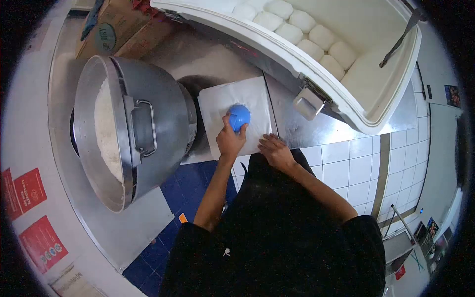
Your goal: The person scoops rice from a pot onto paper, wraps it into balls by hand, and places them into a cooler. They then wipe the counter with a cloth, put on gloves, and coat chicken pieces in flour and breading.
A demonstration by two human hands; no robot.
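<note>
My left hand point(230, 140) is closed around a blue dome-shaped plastic piece point(240, 117), thumb on one side and fingers on the other. The blue piece sits over a square white board point(216, 106) that lies on the steel counter. My right hand point(276, 152) rests at the board's near right corner, fingers stretched out and nothing in its grasp. To the left of the board stands a large metal pot point(161, 106) tilted toward the camera's left, with a white mass point(107, 131) showing in its mouth.
An open white cooler point(376, 111) takes up the far side of the counter point(307, 114), holding several rounded white lumps point(303, 21). Its metal latch point(309, 103) hangs toward me. A cardboard box point(116, 32) stands behind the pot.
</note>
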